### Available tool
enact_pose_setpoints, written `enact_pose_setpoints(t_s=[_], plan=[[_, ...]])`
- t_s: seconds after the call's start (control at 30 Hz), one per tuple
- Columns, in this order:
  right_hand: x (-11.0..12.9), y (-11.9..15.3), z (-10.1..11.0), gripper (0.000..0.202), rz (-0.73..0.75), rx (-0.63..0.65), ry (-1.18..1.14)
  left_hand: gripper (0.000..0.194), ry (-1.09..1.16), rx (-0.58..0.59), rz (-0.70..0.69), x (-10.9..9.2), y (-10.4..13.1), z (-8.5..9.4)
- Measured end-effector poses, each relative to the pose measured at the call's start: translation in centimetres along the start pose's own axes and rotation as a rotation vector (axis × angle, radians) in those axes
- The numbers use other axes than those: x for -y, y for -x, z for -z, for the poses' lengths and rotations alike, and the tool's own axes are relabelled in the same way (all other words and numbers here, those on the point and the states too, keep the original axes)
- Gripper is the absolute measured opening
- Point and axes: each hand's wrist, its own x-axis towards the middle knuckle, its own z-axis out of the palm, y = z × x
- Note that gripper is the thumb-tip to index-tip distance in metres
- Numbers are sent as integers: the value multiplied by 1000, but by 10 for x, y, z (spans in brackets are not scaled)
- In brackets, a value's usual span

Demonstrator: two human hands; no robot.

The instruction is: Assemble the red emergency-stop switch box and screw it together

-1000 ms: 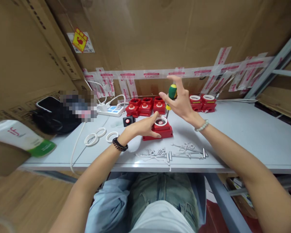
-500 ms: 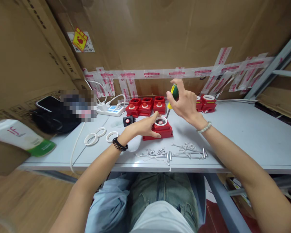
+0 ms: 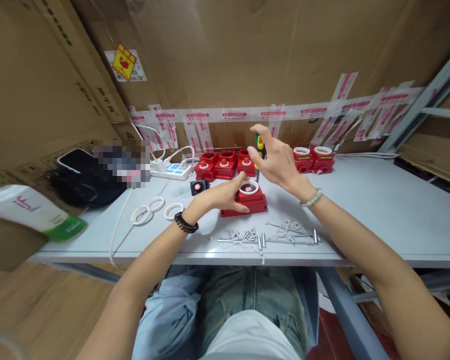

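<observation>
Nearest the front table (image 3: 378,220) edge lies a loose scatter of screws (image 3: 264,236), some just beside the drop to the lap. Behind them sits a red box (image 3: 244,202) with a white ring (image 3: 249,187) on top. Left hand (image 3: 221,196) clamps the box from its left side, thumb hooked over the top, fingers closed against the housing. Right hand (image 3: 275,160) stands above the box's rear corner, thumb and two fingers pinched lightly on the top of an upright screwdriver (image 3: 260,147); the other fingers are spread, so the grip looks loose. Tip contact is hidden behind the box.

Risk, as judged: with so light a pinch the driver may tilt and its tip skip off the screw, marking the housing or striking the left thumb close by. A sweeping forearm could push screws over the edge.

Farther left lie spare rings (image 3: 155,209); at the back stand rows of boxes (image 3: 225,165) and a power strip (image 3: 172,170). Right half of the table offers open room; cardboard closes off the rear.
</observation>
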Motion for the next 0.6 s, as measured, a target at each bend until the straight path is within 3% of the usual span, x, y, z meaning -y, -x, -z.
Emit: enact_pose_setpoints(t_s=[0.17,0.33,0.43,0.5,0.6], plan=[[-6,-2,9,50,86,159,-314,76,37,18,16,-2,1,1],[-1,-3,-3,40,48,-12,-45,82,37,17,9,-2,1,1],[-2,-3,-7,37,18,-48,17,87,31,14,23,-4,1,2],[-6,-3,-3,41,1,-12,-95,83,47,24,29,-6,2,3],[-12,-2,10,50,55,151,-359,78,70,33,40,-9,2,4]])
